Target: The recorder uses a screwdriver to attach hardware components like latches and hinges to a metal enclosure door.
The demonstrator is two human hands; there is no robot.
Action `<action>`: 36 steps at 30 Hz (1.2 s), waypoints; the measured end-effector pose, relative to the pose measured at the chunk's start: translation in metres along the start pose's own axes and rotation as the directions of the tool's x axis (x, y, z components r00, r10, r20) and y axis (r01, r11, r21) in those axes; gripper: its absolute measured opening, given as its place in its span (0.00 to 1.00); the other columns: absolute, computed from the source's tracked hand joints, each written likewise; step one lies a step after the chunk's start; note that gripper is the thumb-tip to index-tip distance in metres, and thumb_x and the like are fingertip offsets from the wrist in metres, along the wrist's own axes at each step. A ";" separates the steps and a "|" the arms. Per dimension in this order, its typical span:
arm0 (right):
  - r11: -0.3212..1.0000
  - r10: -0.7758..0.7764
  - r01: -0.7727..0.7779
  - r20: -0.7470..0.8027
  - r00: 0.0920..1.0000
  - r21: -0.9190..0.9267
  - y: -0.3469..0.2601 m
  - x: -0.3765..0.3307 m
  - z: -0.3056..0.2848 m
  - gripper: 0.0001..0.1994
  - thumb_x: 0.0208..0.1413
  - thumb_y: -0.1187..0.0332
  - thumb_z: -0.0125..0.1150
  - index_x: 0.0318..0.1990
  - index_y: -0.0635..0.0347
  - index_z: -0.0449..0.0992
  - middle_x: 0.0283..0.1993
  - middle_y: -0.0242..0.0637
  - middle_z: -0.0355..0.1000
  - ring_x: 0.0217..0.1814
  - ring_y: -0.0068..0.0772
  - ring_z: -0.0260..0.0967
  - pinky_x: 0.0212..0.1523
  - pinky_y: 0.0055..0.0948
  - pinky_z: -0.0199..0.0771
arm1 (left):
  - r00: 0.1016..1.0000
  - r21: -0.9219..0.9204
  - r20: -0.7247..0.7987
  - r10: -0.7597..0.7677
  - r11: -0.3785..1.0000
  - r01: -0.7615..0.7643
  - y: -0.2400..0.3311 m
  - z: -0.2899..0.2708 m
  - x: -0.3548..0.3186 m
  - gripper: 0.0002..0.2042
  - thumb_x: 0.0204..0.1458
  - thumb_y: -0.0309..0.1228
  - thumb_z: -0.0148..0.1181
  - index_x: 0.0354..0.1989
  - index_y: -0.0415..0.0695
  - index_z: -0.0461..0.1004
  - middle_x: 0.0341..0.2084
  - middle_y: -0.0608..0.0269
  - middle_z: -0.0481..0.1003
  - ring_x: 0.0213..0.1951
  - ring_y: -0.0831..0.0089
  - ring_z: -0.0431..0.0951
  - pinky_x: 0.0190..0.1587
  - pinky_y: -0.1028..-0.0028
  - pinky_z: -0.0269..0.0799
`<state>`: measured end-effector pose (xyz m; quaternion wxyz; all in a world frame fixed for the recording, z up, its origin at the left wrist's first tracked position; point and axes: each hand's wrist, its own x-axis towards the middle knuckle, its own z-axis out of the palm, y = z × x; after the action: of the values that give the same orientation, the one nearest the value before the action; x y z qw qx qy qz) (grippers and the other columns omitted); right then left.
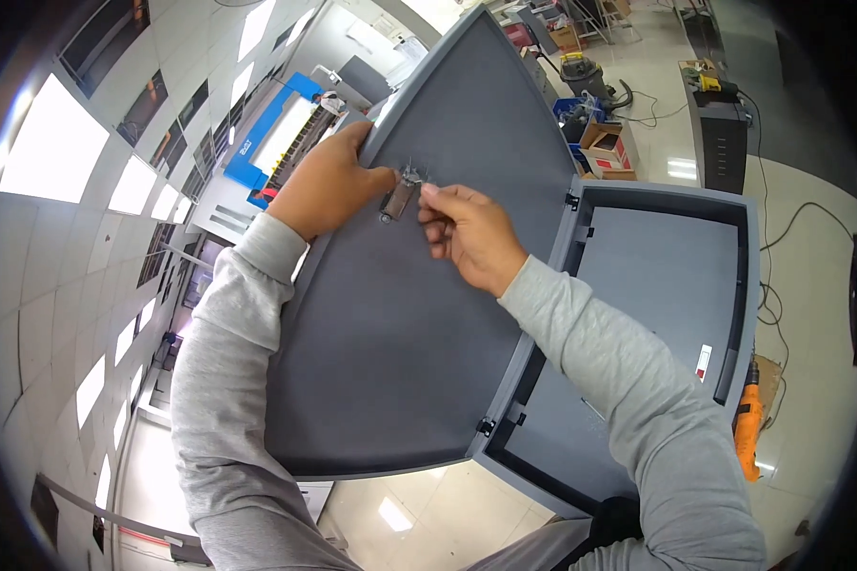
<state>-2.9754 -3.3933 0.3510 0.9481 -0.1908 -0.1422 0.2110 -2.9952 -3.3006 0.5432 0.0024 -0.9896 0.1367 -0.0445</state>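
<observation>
In the head view, a wide workshop spreads out with a glossy pale tiled floor (809,238), bright ceiling panels bent along the left rim, a blue-framed machine (262,133) in the distance, a dark vacuum cleaner (581,76) and open cardboard boxes (605,147) on the floor. An orange power drill (747,428) lies beside a shallow grey metal cabinet (747,276), whose large flat grey door (400,324) stands swung open on hinges along the cabinet's left side.

Both grey-sleeved arms reach to the door's inner face. The left hand (324,186) grips the door's upper edge, fingers curled over it, thumb pressed next to a small metal latch piece (400,198) fixed near that edge. The right hand (467,233) has its fingers drawn together, thumb and forefinger tips meeting at the top of the latch piece; whether they actually pinch it I cannot tell.
</observation>
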 end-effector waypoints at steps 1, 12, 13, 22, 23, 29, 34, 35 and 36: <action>1.000 -0.001 0.001 -0.004 1.000 0.005 0.003 -0.002 0.001 0.09 0.62 0.61 0.62 0.37 0.55 0.73 0.33 0.30 0.70 0.29 0.21 0.64 0.28 0.25 0.64 | 1.000 0.002 0.006 0.002 1.000 -0.002 0.003 0.001 0.000 0.32 0.51 0.35 0.64 0.62 0.29 0.64 0.47 0.47 0.77 0.45 0.68 0.78 0.49 0.72 0.74; 0.980 0.002 -0.039 0.187 0.982 0.195 0.018 -0.014 0.011 0.11 0.63 0.56 0.61 0.40 0.53 0.75 0.31 0.29 0.70 0.24 0.22 0.62 0.25 0.24 0.62 | 0.933 0.113 -0.288 0.214 0.975 -0.189 0.018 0.011 -0.010 0.16 0.49 0.31 0.65 0.45 0.39 0.73 0.36 0.46 0.76 0.40 0.51 0.79 0.43 0.61 0.73; 0.979 -0.002 -0.036 0.184 0.983 0.201 0.017 -0.013 0.010 0.11 0.63 0.56 0.61 0.40 0.53 0.75 0.31 0.29 0.70 0.24 0.22 0.62 0.25 0.24 0.62 | 0.934 0.115 -0.282 0.218 0.974 -0.192 0.020 0.010 -0.009 0.16 0.49 0.31 0.65 0.45 0.39 0.73 0.36 0.46 0.76 0.40 0.51 0.79 0.43 0.61 0.73; 0.962 0.129 -0.175 0.213 0.969 0.210 0.014 -0.014 0.015 0.14 0.67 0.55 0.53 0.39 0.56 0.77 0.26 0.28 0.69 0.23 0.24 0.60 0.24 0.27 0.59 | 0.971 0.256 -0.032 0.236 0.941 -0.221 0.019 0.006 -0.011 0.13 0.46 0.32 0.69 0.37 0.36 0.78 0.35 0.51 0.72 0.33 0.56 0.77 0.38 0.64 0.73; 0.968 0.150 -0.191 0.230 0.962 0.165 0.011 -0.012 0.012 0.14 0.67 0.56 0.53 0.39 0.57 0.77 0.26 0.28 0.69 0.23 0.23 0.61 0.23 0.27 0.60 | 0.970 0.263 -0.025 0.240 0.938 -0.226 0.022 0.005 -0.011 0.14 0.46 0.32 0.69 0.38 0.37 0.79 0.35 0.51 0.72 0.32 0.56 0.77 0.38 0.64 0.73; 0.991 0.132 -0.120 0.279 0.951 -0.060 -0.003 -0.004 0.006 0.15 0.67 0.56 0.52 0.39 0.58 0.76 0.24 0.28 0.68 0.21 0.21 0.63 0.20 0.24 0.60 | 0.982 0.314 -0.026 0.186 0.934 -0.168 0.027 0.005 -0.011 0.13 0.48 0.33 0.68 0.39 0.37 0.79 0.34 0.51 0.72 0.33 0.56 0.77 0.39 0.63 0.74; 0.973 0.135 -0.087 0.222 0.966 -0.212 -0.011 -0.006 0.013 0.11 0.65 0.59 0.57 0.38 0.58 0.75 0.24 0.29 0.68 0.19 0.19 0.62 0.18 0.21 0.60 | 0.991 0.376 -0.057 0.117 0.922 -0.088 0.024 0.011 -0.011 0.13 0.49 0.34 0.68 0.36 0.37 0.79 0.33 0.50 0.72 0.32 0.55 0.78 0.39 0.62 0.74; 0.952 0.024 0.011 0.110 0.994 -0.307 -0.012 -0.008 0.018 0.09 0.63 0.63 0.60 0.37 0.59 0.75 0.25 0.29 0.69 0.19 0.18 0.63 0.18 0.21 0.62 | 0.989 0.379 -0.064 0.131 0.920 -0.097 0.023 0.011 -0.010 0.12 0.49 0.34 0.68 0.36 0.37 0.79 0.33 0.50 0.73 0.33 0.55 0.78 0.39 0.62 0.74; 0.908 -0.100 0.094 0.008 0.995 -0.408 -0.011 -0.010 0.022 0.07 0.61 0.66 0.63 0.36 0.60 0.74 0.27 0.30 0.70 0.19 0.17 0.64 0.18 0.20 0.63 | 0.987 0.382 -0.071 0.144 0.918 -0.106 0.023 0.011 -0.010 0.12 0.49 0.34 0.68 0.35 0.38 0.79 0.34 0.49 0.73 0.33 0.54 0.78 0.39 0.61 0.74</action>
<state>-2.9876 -3.4004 0.3735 0.8976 -0.3784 -0.1861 0.1282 -3.0104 -3.3203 0.5308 0.1888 -0.9565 0.1885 -0.1178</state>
